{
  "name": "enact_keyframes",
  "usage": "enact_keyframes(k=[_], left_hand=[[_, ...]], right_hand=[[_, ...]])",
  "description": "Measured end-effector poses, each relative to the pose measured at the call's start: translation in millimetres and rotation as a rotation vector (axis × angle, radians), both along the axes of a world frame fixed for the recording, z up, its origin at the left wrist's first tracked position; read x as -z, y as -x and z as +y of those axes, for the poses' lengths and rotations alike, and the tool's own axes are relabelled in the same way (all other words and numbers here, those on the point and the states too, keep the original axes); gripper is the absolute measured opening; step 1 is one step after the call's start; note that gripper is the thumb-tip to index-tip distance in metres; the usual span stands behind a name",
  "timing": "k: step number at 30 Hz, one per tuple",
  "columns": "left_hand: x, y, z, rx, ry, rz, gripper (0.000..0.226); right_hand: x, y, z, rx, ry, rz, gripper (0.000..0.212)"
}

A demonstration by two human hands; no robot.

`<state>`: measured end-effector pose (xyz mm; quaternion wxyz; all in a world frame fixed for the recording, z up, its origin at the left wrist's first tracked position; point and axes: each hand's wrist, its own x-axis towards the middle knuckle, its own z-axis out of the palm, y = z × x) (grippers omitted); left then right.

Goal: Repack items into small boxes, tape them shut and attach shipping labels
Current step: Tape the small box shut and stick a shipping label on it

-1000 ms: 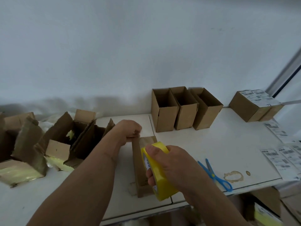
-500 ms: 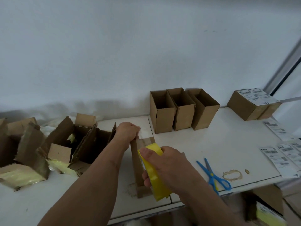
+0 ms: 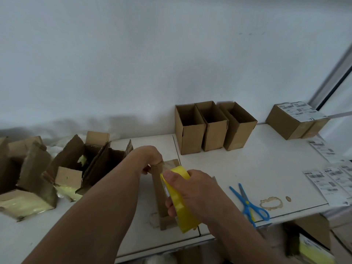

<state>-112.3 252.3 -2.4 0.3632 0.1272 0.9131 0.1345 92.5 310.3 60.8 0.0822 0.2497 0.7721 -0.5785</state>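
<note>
A small closed cardboard box lies lengthwise on the white table in front of me. My right hand grips a yellow tape roll held on edge over the box's right side. My left hand has its fingers curled at the box's far end, pinching there; the tape end itself is too small to make out. Three open empty boxes stand upright in a row against the wall. Loose shipping labels lie at the table's right edge.
Blue scissors lie right of my right hand, near a brown ring stain. Torn open boxes with yellow packets crowd the left side. A closed box with labels on top sits at the far right. More cartons are under the table.
My right hand has drawn the tape roll slightly along the box toward me. My left hand has stayed pinching at the box's far end.
</note>
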Motion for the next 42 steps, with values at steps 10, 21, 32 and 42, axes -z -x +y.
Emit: enact_keyframes(k=[10, 21, 32, 42], left_hand=[[5, -45, 30, 0.385, -0.055, 0.312, 0.059], [13, -51, 21, 0.376, -0.085, 0.480, 0.061], [20, -50, 23, 0.386, -0.049, 0.566, 0.063], [24, -69, 16, 0.430, -0.154, 1.112, 0.051]], right_hand=[[0, -3, 2, 0.002, -0.019, -0.006, 0.062], [-2, -44, -4, -0.027, -0.143, -0.068, 0.036], [28, -75, -14, 0.042, -0.072, -0.185, 0.034], [65, -77, -16, 0.060, -0.001, -0.178, 0.040]])
